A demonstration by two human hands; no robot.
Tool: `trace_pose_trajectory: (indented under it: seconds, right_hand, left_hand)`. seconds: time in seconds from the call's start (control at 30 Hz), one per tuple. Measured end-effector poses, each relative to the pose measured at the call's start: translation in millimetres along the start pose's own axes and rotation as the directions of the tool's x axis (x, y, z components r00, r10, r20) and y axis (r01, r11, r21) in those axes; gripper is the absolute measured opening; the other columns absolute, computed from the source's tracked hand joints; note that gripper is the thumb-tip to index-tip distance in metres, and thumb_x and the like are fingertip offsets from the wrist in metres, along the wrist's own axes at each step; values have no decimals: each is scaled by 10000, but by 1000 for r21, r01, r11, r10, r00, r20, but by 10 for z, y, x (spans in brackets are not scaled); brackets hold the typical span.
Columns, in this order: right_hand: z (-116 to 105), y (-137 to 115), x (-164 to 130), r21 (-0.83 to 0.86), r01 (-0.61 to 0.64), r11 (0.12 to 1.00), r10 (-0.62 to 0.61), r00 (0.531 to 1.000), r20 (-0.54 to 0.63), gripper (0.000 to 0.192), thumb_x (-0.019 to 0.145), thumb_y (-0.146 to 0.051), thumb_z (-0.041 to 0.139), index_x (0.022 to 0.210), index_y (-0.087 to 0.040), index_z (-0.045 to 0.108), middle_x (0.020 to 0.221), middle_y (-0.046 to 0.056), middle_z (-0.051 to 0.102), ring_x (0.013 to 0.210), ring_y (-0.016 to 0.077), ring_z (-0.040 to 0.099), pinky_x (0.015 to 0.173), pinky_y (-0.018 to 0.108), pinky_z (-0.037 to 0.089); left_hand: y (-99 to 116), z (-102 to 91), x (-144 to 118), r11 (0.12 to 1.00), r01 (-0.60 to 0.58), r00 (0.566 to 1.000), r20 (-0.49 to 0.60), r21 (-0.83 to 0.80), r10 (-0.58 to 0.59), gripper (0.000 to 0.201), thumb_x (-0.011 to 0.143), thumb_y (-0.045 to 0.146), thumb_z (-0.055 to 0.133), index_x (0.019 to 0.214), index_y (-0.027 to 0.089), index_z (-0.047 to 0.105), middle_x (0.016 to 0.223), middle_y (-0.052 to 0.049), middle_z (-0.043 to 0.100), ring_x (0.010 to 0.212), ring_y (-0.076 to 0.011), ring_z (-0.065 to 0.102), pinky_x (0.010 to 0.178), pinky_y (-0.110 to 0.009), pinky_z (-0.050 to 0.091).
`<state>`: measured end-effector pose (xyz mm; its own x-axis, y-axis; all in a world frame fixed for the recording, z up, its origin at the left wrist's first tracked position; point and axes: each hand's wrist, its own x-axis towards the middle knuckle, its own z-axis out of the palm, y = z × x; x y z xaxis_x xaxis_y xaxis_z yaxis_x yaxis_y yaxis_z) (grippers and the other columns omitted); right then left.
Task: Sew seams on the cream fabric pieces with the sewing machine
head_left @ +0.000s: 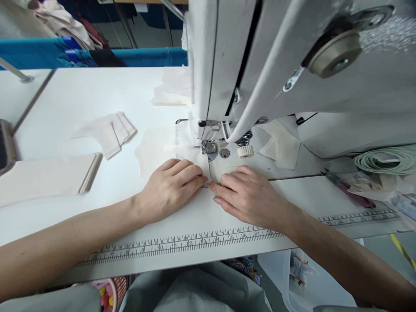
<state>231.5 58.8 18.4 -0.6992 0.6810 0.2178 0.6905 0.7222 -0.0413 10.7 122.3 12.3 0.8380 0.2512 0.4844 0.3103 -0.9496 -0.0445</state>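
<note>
Your left hand (169, 188) and right hand (248, 197) are both bare: no gloves, rings or watch show on either. Your forearms are uncovered as far as they reach the picture's edge, with no sleeve in sight. Your fingernails are short and plain. At six o'clock, pale grey-green cloth (195, 290) covers your lap.

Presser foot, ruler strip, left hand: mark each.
presser foot (209, 146), head view, on its metal sole.
ruler strip (182, 243), head view, on its printed numbers.
left hand (169, 190), head view, on its back.
</note>
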Motion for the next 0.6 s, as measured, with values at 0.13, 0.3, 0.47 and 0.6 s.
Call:
trace_pose_trajectory:
  seconds: [0.13, 0.3, 0.47, 0.6]
  right_hand:
    - [5, -10, 0, 4, -8, 1000, 8, 1000, -12, 277, 985, -254, 450, 1082, -108, 664, 816, 50, 601, 739, 154, 553, 744, 324, 372]
    - [-25, -32, 2, 2, -34, 999, 34, 999, -5, 281, 978, -245, 457, 1152, -123, 641, 917, 73, 609, 785, 160, 573, 766, 329, 404]
    - [-51, -41, 7, -11, -25, 1000, 25, 1000, -18, 275, 973, -224, 453, 1155, -129, 636, 1197, 111, 610, 886, 184, 593, 779, 352, 429]
    - [-39, -27, 5, -22, 12, 1000, -13, 1000, -19, 284, 979, -227, 452, 1187, -142, 626, 1252, 101, 615, 923, 192, 593, 782, 354, 441]
  left_hand:
    - [-2, 0, -5, 1000, 5, 1000, 14, -6, -5, 114, 924, 146, 541, 1001, 157, 624, 934, -46, 688, 827, -175, 612, 655, -309, 434]
    - [6, 1, -16, 1000, 1, 1000, 18, -3, -1, 106, 929, 141, 530, 998, 149, 610, 935, -47, 677, 855, -176, 614, 674, -311, 439]
    - [24, 5, -22, 1000, 12, 1000, 19, -3, -12, 101, 921, 128, 545, 999, 127, 609, 918, -54, 673, 838, -179, 616, 678, -312, 456]
    - [35, -4, -18, 1000, 2, 1000, -4, -4, -2, 130, 930, 115, 520, 1019, 119, 614, 950, -70, 677, 872, -185, 626, 704, -321, 492]
